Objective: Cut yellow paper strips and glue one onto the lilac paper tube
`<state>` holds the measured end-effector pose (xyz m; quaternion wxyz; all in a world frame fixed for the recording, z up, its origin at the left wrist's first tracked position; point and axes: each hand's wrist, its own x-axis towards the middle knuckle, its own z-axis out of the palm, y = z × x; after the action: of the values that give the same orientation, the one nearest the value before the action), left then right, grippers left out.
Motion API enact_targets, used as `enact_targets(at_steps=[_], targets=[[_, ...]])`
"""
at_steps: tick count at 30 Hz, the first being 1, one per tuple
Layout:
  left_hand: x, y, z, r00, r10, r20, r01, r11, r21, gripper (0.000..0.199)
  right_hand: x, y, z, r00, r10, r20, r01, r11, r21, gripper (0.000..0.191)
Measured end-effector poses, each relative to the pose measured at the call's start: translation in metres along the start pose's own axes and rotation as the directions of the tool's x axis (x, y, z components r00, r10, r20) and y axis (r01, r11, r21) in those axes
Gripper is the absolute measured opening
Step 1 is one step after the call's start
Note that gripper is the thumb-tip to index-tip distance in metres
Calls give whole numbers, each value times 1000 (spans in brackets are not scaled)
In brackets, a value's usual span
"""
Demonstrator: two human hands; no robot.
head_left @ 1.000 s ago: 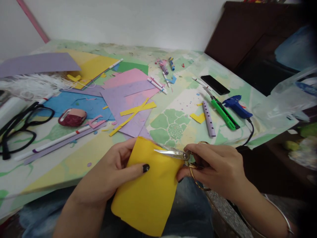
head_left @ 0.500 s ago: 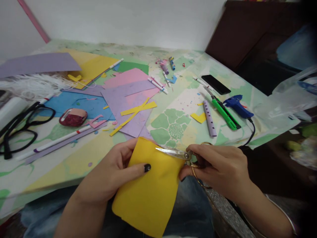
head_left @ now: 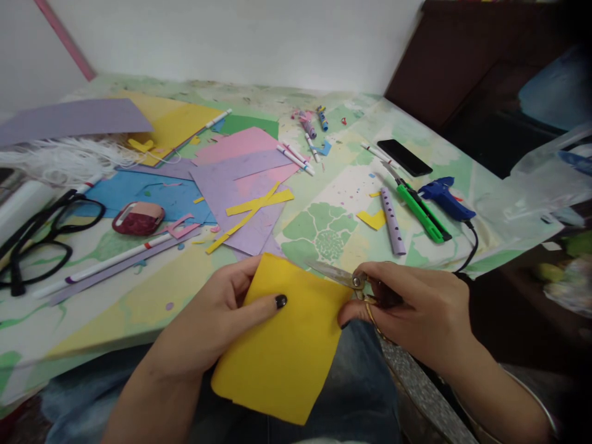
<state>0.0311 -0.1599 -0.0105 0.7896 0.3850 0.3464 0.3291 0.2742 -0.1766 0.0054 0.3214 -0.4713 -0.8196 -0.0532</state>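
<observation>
Scissors in the right hand meet yellow paper's upper edge.

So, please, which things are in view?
Held sheet: one, yellow, front
Scissors: one, silver-gold, front
Glasses: one, black, left
Case: one, pink-maroon, left
String: bundle, white, left
Loose sheets: several, mixed, left
Crossed strips: two, yellow, centre
Pens: several, white, scattered
Small rolls: two, mixed, back
Scraps: many, mixed, scattered
Tube: one, purple, right
Cutter: one, green, right
Glue gun: one, blue, right
Phone: one, black, right
Bag: one, clear, right
Tablecloth: one, green-patterned, centre
Left hand: one, on sheet
Right hand: one, on scissors
</observation>
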Motion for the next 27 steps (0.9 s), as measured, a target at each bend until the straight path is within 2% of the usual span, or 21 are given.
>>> enact_targets(at_steps=[7,12,17,23,27], targets=[[1,1,4,1000,-14,-4,14,999,41,32,5,-5,2,989,35,144,-34,999,-14,53],[1,0,4,999,-21,27,20,999,38,31,4,-4,6,991,16,135,-10,999,-48,55],[3,-1,4,999,-30,20,29,999,36,31,5,-3,6,992,-6,124,12,999,-48,54],[3,1,5,999,-53,10,52,998,41,18,4,-3,5,993,-1,118,7,999,-53,51],[3,2,6,998,-61,0,61,997,52,19,3,-4,5,994,2,110,4,999,-50,48]])
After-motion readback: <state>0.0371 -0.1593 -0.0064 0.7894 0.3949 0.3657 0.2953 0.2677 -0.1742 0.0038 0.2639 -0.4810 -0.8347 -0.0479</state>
